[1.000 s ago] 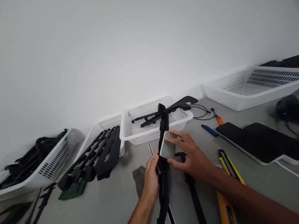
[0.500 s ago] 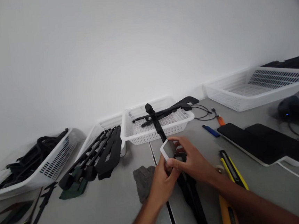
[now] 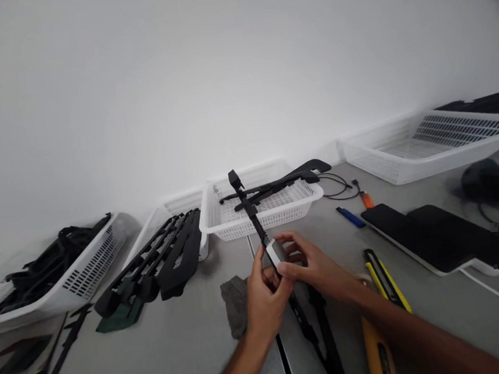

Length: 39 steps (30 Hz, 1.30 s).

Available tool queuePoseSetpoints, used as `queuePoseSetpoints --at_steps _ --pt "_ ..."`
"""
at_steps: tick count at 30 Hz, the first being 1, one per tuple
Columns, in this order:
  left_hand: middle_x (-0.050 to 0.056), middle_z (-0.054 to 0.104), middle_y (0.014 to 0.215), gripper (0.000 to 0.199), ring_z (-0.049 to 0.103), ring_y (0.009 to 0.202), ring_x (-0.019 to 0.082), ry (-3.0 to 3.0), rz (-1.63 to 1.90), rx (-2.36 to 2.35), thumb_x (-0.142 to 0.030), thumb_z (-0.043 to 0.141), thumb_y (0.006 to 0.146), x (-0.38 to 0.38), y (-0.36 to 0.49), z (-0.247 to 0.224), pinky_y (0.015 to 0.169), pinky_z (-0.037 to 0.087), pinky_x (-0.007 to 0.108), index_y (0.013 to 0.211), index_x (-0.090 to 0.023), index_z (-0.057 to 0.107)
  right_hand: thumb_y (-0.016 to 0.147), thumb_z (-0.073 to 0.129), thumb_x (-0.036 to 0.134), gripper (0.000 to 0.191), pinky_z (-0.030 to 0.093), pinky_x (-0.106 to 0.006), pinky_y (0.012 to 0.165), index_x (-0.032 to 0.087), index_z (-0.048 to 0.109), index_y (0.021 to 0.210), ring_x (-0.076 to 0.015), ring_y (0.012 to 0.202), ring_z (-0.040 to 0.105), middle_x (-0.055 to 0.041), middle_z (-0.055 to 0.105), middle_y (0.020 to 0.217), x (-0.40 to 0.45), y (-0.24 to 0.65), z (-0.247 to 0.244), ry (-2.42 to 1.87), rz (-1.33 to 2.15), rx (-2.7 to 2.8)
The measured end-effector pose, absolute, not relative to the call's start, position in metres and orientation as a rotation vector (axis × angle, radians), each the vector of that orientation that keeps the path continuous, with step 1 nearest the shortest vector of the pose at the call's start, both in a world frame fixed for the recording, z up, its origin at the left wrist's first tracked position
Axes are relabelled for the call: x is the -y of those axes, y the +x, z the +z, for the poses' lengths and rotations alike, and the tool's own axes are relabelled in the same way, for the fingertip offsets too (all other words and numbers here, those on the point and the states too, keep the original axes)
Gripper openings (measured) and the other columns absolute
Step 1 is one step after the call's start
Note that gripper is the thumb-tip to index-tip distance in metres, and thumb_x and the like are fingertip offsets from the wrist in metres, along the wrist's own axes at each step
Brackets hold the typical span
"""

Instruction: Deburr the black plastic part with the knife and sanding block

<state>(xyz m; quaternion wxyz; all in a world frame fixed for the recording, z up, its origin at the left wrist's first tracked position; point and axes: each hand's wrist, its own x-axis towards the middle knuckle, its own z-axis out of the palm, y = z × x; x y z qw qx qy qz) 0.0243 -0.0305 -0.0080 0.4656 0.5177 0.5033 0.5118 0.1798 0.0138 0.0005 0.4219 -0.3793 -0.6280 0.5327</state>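
While left hand holds black bar, right hand holds block; basket behind

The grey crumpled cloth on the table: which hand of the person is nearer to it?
Left. The left hand is just to the right of the cloth, around the black part; the right hand is farther right, holding the grey block.

This looks like a workshop, perhaps a small assembly station. The grey surface runs along a plain white wall. Left of the middle basket, long black parts lie side by side, and beyond them a left-hand basket is heaped with more; a yellow utility knife lies in front, to its right.
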Motion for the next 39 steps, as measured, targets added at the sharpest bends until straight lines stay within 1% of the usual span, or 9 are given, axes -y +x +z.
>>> queuePoseSetpoints --at_steps 3,7,11,17,22,27,33,36,39 --pt "-0.001 0.073 0.075 0.089 0.052 0.057 0.013 1.306 1.261 -1.277 -0.050 0.078 0.086 0.032 0.024 -0.007 0.057 0.039 0.024 0.159 -0.018 0.038 0.085 0.072 0.059 0.062 0.055 -0.045 0.092 0.023 0.055 0.133 -0.0263 0.107 0.064 -0.0099 0.065 0.125 -0.013 0.180 0.002 -0.913 1.445 1.522" --pt "-0.004 0.064 0.067 0.089 0.047 0.056 0.013 1.331 1.260 -1.275 -0.049 0.080 0.084 0.033 0.024 -0.006 0.056 0.037 0.024 0.158 -0.019 0.041 0.085 0.073 0.062 0.063 0.056 -0.042 0.092 0.027 0.055 0.134 -0.0264 0.109 0.065 -0.0078 0.067 0.121 -0.007 0.180 0.009 -0.677 1.474 1.444" --pt "-0.010 0.049 0.059 0.089 0.041 0.053 0.012 1.325 1.269 -1.248 -0.043 0.082 0.082 0.036 0.022 -0.008 0.053 0.033 0.023 0.158 -0.019 0.042 0.087 0.072 0.062 0.061 0.055 -0.044 0.096 0.027 0.057 0.133 -0.0264 0.112 0.065 -0.0096 0.065 0.131 -0.011 0.177 0.003 -0.787 1.475 1.421" --pt "-0.009 0.049 0.060 0.092 0.041 0.055 0.013 1.345 1.256 -1.226 -0.044 0.083 0.081 0.035 0.022 -0.008 0.054 0.033 0.024 0.159 -0.019 0.041 0.088 0.070 0.062 0.059 0.055 -0.046 0.101 0.027 0.059 0.135 -0.0299 0.123 0.063 -0.0102 0.065 0.136 -0.011 0.180 0.004 -0.719 1.449 1.423" --pt "-0.010 0.042 0.060 0.091 0.035 0.055 0.012 1.315 1.259 -1.238 -0.049 0.079 0.083 0.034 0.023 -0.007 0.053 0.029 0.023 0.159 -0.016 0.041 0.087 0.072 0.060 0.060 0.054 -0.047 0.101 0.026 0.058 0.134 -0.0286 0.117 0.065 -0.0102 0.066 0.134 -0.010 0.177 0.003 -0.743 1.455 1.426" --pt "-0.008 0.050 0.060 0.091 0.042 0.055 0.013 1.380 1.242 -1.236 -0.044 0.084 0.079 0.036 0.022 -0.007 0.053 0.034 0.024 0.157 -0.018 0.045 0.089 0.065 0.062 0.052 0.047 -0.051 0.110 0.024 0.061 0.125 -0.0303 0.128 0.060 -0.0101 0.066 0.133 -0.015 0.173 -0.006 -0.832 1.530 1.366" --pt "-0.010 0.045 0.057 0.086 0.038 0.054 0.011 1.333 1.318 -1.316 -0.045 0.080 0.083 0.029 0.020 -0.001 0.051 0.032 0.022 0.156 -0.016 0.045 0.089 0.070 0.055 0.056 0.051 -0.047 0.106 0.028 0.054 0.135 -0.0289 0.124 0.062 -0.0092 0.065 0.134 -0.008 0.176 0.001 -0.642 1.587 1.419" --pt "-0.007 0.054 0.061 0.091 0.043 0.056 0.012 1.353 1.277 -1.262 -0.045 0.080 0.083 0.032 0.019 -0.005 0.054 0.036 0.023 0.160 -0.017 0.040 0.088 0.069 0.055 0.054 0.051 -0.048 0.104 0.025 0.056 0.131 -0.0292 0.123 0.062 -0.0109 0.063 0.136 -0.009 0.174 -0.004 -0.799 1.546 1.411" --pt "-0.004 0.063 0.067 0.094 0.047 0.057 0.013 1.357 1.255 -1.242 -0.045 0.082 0.082 0.034 0.019 -0.007 0.056 0.039 0.024 0.161 -0.019 0.038 0.086 0.069 0.055 0.054 0.051 -0.049 0.103 0.025 0.058 0.130 -0.0292 0.117 0.064 -0.0104 0.067 0.127 -0.010 0.175 -0.003 -0.795 1.545 1.406"
